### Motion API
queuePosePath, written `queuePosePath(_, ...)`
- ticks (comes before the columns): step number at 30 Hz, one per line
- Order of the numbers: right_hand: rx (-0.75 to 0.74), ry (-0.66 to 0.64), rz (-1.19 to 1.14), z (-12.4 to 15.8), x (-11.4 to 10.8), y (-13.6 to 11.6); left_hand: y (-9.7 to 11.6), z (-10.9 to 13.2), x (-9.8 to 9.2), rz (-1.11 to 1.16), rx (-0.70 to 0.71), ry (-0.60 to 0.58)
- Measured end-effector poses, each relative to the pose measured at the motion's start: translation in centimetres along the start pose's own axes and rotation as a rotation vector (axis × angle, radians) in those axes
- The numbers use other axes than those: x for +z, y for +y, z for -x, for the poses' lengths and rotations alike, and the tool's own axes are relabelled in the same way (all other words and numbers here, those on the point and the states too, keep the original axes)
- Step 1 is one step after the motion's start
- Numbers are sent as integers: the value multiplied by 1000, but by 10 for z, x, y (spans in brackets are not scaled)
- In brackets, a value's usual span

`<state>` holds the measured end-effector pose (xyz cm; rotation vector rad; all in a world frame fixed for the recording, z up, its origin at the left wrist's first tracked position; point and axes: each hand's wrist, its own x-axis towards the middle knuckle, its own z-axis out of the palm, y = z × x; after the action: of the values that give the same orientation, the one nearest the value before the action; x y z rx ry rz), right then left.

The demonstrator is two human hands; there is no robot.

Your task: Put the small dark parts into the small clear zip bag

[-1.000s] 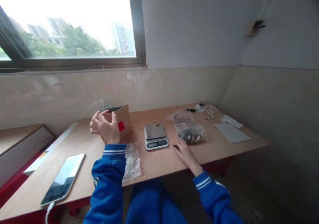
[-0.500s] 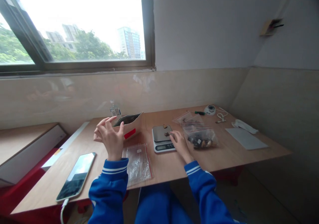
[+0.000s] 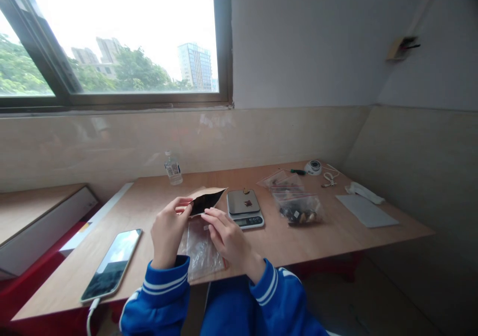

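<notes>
Head cam, with clock directions taken from the brown pouch (image 3: 207,202), which is up in both hands over the table (image 3: 291,246) with its dark mouth gaping. Left hand (image 3: 170,231) is at 8 o'clock, thumb and fingers pinched on that end. Right hand (image 3: 231,236) is at 5 o'clock, fingers bent, tips on the near rim; can't tell if they're really gripping. It also blocks the near left corner of the kitchen scale (image 3: 236,202) at 3 o'clock, which has 2 small bits on its plate. A flat clear zip bag (image 3: 203,259) lies at 6 o'clock, partly covered by the hands.

Rest of the clutter: bottle (image 3: 174,171) at 11, plugged-in phone (image 3: 112,266) at 8, bags of dark parts (image 3: 300,209) past the scale at 3. Further out, around 2, there's a green-handled tool (image 3: 298,171) and a white dome camera (image 3: 312,167), then white paper (image 3: 366,211) at 3.
</notes>
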<state>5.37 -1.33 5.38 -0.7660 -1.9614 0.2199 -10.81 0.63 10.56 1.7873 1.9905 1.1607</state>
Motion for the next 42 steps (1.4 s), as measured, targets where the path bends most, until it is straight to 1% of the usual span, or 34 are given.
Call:
queuePosePath(4,26,12,-3,11,5,4,-2,9,2,-48,-61,54)
queuePosePath(7,72,67,-17,26,-3,9,-5,11,5,-38,-74,94)
queuePosePath(10,183,173,51,42,-24,29,-9,5,9,37,-17,169)
queuePosePath(12,275,228,146,53,-47,56,-12,-3,13,83,69,243)
queuePosePath(14,340,240,283,64,-76,90,-13,-15,16,81,130,329)
queuePosePath(18,456,156,568,86,-135,159,-14,-39,25,55,128,494)
queuePosePath(21,502,29,676,99,-166,193,-13,-49,31,127,141,558)
queuePosePath(24,518,-89,750,104,-181,205,-7,-46,36,161,162,595)
queuePosePath(26,534,-147,814,104,-186,206,-2,-37,41,152,160,607)
queuePosePath(28,584,-195,881,101,-192,205,3,-26,47,162,170,592)
queuePosePath(31,654,-257,893,93,-204,199,10,-6,61,255,196,514)
queuePosePath(33,663,-271,810,86,-213,187,16,10,73,362,154,406)
queuePosePath(34,660,-267,751,81,-217,178,19,19,80,422,118,315)
queuePosePath(36,653,-244,628,72,-221,154,28,38,95,570,49,89)
queuePosePath(38,682,-211,516,62,-218,122,40,59,111,728,41,-171)
queuePosePath(40,705,-176,390,52,-207,90,54,78,124,847,78,-419)
queuePosePath(42,706,-153,226,44,-189,63,65,93,133,960,74,-576)
